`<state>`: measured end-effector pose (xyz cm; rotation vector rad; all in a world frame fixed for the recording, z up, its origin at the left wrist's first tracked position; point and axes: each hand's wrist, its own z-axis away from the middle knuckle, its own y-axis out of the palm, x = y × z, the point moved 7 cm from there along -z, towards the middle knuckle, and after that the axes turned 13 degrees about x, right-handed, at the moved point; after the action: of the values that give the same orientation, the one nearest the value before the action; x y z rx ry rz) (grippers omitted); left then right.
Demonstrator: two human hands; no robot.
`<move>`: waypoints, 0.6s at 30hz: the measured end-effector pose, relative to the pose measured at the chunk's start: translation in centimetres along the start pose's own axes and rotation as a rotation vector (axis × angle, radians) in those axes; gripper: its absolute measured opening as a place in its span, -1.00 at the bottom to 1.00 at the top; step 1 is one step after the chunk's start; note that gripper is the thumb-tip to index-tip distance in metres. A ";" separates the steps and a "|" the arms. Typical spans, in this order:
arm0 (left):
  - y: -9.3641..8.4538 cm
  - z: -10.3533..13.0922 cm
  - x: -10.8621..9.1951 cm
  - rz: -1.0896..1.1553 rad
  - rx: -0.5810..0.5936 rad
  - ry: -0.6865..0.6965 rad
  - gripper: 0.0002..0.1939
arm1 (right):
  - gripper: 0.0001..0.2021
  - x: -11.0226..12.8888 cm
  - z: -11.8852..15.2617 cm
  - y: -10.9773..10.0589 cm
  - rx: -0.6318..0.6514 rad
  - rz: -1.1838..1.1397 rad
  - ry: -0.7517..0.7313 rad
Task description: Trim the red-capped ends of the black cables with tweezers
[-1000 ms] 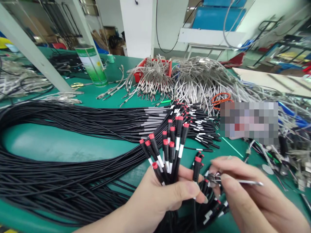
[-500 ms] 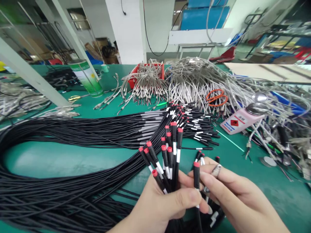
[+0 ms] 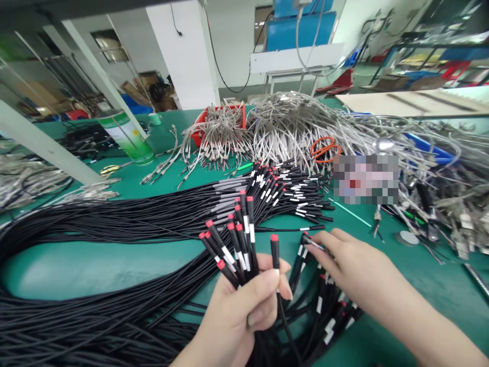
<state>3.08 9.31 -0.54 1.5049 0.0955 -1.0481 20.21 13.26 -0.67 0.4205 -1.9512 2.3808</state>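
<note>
Standing up from my left hand (image 3: 244, 308) is a bunch of thin black cables (image 3: 250, 250) with red-capped ends and white labels, wrapped in its fingers. Its thumb and fingertips pinch one separate red-tipped cable (image 3: 275, 252) a little to the right of the bunch. My right hand (image 3: 355, 267) is apart from the left, with fingers closed at the red-tipped end of another black cable (image 3: 299, 260); the fingers partly hide this grip. Beneath the right hand lie several more labelled black cables (image 3: 328, 326).
A long loop of black cables (image 3: 114, 219) covers the green table's left side. Behind are a heap of grey cables (image 3: 294, 117), a red bin (image 3: 198, 133), orange-handled scissors (image 3: 324, 149) and a green can (image 3: 132, 137). A blurred pink bottle (image 3: 367, 178) is at right.
My right hand has moved away from the left hand to the cable ends at the right. The view has shifted, and my left hand still holds its bunch and the single cable.
</note>
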 end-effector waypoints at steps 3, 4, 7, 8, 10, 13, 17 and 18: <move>-0.1 0.3 -0.4 -0.003 -0.015 0.025 -0.89 | -0.75 -4.6 -0.1 -0.6 -0.041 0.052 0.111; -0.1 0.4 -0.5 -0.009 -0.020 0.029 -0.89 | -0.71 -5.9 0.1 -1.0 -0.060 0.059 0.133; -0.1 0.5 -0.6 -0.058 -0.035 0.037 -0.90 | -0.56 -7.4 1.3 -2.7 -0.146 0.051 0.144; -0.2 0.5 -0.5 -0.077 -0.040 0.042 -0.91 | -0.56 -6.6 1.9 -3.2 -0.178 0.040 0.119; -0.2 0.4 -0.3 -0.111 -0.039 0.046 -0.90 | -0.63 -3.2 3.0 -3.3 -0.158 -0.067 -0.026; -0.2 0.2 0.3 -0.172 -0.026 0.029 -0.85 | -0.78 4.7 4.5 -1.3 0.179 -0.498 -0.392; -0.4 0.2 0.0 -0.246 -0.031 0.057 -0.74 | -0.79 7.8 4.9 -0.4 0.233 -0.782 -0.337; -0.5 0.3 -0.4 -0.256 -0.028 0.080 -0.73 | -0.72 7.0 4.8 -0.3 0.215 -0.861 -0.273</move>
<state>2.42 9.41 -0.63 1.5364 0.3661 -1.1833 14.46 7.71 2.04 1.3275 -1.1737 1.9875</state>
